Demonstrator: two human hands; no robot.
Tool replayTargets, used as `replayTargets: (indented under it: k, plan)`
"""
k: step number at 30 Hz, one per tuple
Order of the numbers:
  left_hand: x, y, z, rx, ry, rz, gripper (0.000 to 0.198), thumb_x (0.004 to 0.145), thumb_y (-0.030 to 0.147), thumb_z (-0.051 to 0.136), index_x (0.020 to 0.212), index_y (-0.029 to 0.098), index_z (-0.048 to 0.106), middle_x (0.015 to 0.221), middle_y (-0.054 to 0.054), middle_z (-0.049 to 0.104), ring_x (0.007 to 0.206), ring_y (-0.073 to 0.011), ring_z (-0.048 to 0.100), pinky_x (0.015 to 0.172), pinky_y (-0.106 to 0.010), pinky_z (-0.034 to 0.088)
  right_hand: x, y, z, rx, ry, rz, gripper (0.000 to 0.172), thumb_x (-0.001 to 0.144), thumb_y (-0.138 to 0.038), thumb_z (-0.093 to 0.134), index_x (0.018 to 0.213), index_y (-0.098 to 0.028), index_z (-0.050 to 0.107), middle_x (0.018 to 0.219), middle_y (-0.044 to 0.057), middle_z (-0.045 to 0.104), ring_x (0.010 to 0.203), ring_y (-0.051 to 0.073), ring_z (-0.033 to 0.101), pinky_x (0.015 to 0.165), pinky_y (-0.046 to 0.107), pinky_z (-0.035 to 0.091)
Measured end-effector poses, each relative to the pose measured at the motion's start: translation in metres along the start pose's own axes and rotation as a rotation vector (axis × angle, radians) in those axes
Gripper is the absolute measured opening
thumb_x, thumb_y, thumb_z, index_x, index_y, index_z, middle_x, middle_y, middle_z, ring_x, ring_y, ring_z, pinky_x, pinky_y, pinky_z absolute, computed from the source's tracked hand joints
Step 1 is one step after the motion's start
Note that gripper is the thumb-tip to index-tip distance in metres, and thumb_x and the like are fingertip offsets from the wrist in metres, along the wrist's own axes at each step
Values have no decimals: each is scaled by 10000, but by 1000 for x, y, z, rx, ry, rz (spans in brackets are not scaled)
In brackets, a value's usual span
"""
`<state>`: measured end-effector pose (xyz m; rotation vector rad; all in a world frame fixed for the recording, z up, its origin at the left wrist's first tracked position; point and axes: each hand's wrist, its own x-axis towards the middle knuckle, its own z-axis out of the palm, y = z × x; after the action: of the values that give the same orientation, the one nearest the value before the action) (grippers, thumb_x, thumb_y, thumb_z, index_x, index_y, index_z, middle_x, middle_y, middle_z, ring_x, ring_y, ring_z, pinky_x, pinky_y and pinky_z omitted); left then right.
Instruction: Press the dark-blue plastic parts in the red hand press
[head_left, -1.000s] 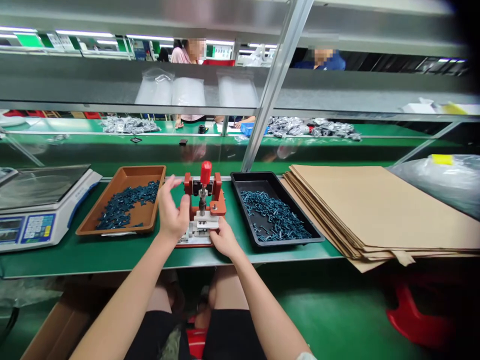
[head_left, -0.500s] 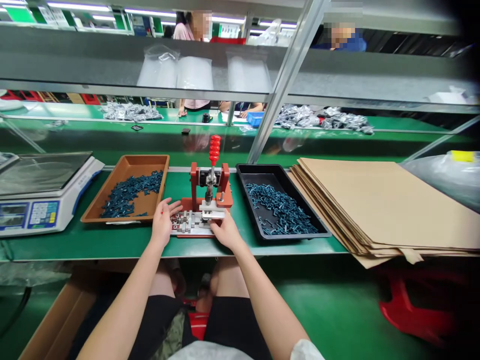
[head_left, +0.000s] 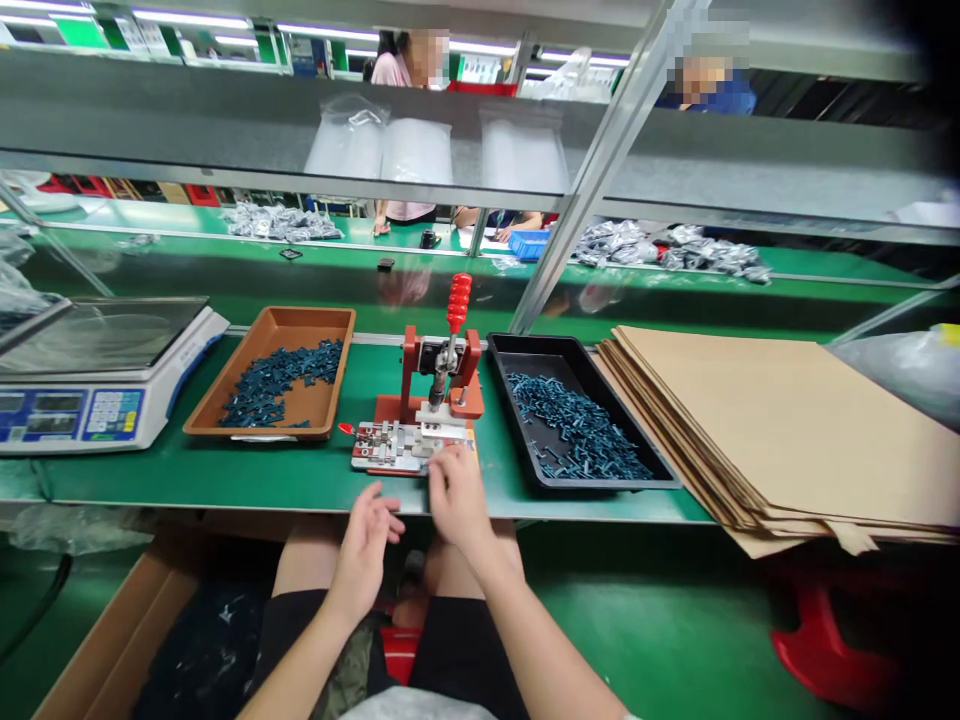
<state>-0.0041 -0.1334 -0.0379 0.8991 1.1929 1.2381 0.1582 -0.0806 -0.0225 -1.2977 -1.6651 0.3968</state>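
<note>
A small red toggle press (head_left: pixel 439 385) with a red-handled lever (head_left: pixel 457 302) stands on the green bench, its lever raised. A metal fixture plate (head_left: pixel 386 447) lies at its base. My right hand (head_left: pixel 456 495) rests at the plate's front right corner, fingers curled on its edge. Below the bench edge hovers my left hand (head_left: pixel 365 545), fingers loosely spread and holding nothing. A brown tray (head_left: pixel 335 381) of dark blue parts sits left of the press. To its right stands a black tray (head_left: pixel 517 352) of similar parts.
A weighing scale (head_left: pixel 97 375) stands at the far left. A stack of cardboard sheets (head_left: pixel 772 425) lies at the right. A cardboard box (head_left: pixel 112 645) sits under the bench at left. Other people work behind the shelf at the far conveyor.
My left hand has left the fixture plate and dropped back below the bench edge. The press lever rose a second ago and stays up. The view has shifted slightly left.
</note>
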Motion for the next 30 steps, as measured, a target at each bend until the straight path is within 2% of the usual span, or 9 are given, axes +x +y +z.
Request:
replayTargets:
  k: [4, 6, 11, 13, 15, 17, 21, 25, 30]
  plan:
    - [-18, -7, -3, -357, -102, -337, 530, 788, 550, 741, 1149, 175, 644, 1035, -111, 712, 812, -198, 674, 663, -303, 541, -32, -34, 3, 92, -368, -149, 256, 910, -133, 544, 1096, -243, 681, 1059, 78, 624, 967, 212, 593, 861, 348, 537]
    - [-16, -14, -28, -284, -37, -343, 546, 745, 557, 773, 1119, 177, 653, 965, -87, 725, 753, -184, 666, 632, -284, 532, -23, -33, -13, 79, -347, -156, 293, 927, -138, 527, 1154, -255, 671, 1075, 69, 650, 999, 207, 610, 886, 346, 536]
    - [-4, -44, -172, 587, 104, -228, 487, 777, 645, 608, 1006, 219, 662, 963, -118, 770, 909, -330, 731, 849, -442, 568, 37, 27, -120, -270, -3, -9, 221, 915, -185, 508, 997, -214, 712, 986, 94, 704, 952, 235, 652, 901, 379, 522]
    - [-9, -46, -227, 1075, 54, -344, 354, 793, 550, 560, 894, 224, 655, 881, -138, 768, 950, -399, 727, 897, -510, 537, 58, 63, -157, -485, -129, 174, 223, 873, -179, 546, 1002, -189, 728, 1020, 113, 726, 987, 255, 669, 931, 378, 508]
    - [-16, -35, -255, 1356, -4, -513, 285, 756, 481, 590, 844, 216, 644, 894, -160, 764, 1013, -428, 712, 924, -522, 519, 72, 95, -175, -642, -306, 359, 226, 810, -164, 620, 1002, -168, 739, 1024, 128, 741, 981, 276, 689, 884, 356, 512]
    - [-17, -11, -251, 1359, -57, -533, 299, 740, 486, 622, 845, 207, 640, 959, -157, 761, 1076, -397, 697, 947, -472, 516, 77, 117, -179, -722, -436, 485, 212, 775, -141, 647, 958, -175, 747, 970, 119, 757, 931, 278, 710, 813, 327, 510]
    - [12, 59, -188, 997, -194, -79, 388, 900, 577, 476, 880, 221, 628, 904, -68, 732, 914, -245, 687, 861, -334, 522, 73, 133, -170, -744, -479, 544, 227, 776, -90, 607, 925, -191, 745, 902, 110, 767, 842, 262, 726, 742, 306, 492]
    - [84, 116, -135, 1058, 7, 323, 364, 949, 523, 448, 911, 217, 641, 890, -58, 708, 833, -212, 652, 792, -307, 516, 71, 136, -165, -697, -381, 434, 270, 772, -71, 569, 920, -198, 757, 904, 127, 768, 819, 266, 725, 747, 324, 498]
    - [192, 133, -103, 1453, 96, 325, 293, 905, 321, 551, 1117, 154, 664, 1155, -137, 698, 1036, -236, 664, 938, -315, 500, 66, 131, -169, -635, -223, 325, 186, 836, -168, 557, 888, -197, 733, 886, 112, 759, 832, 259, 719, 753, 332, 508]
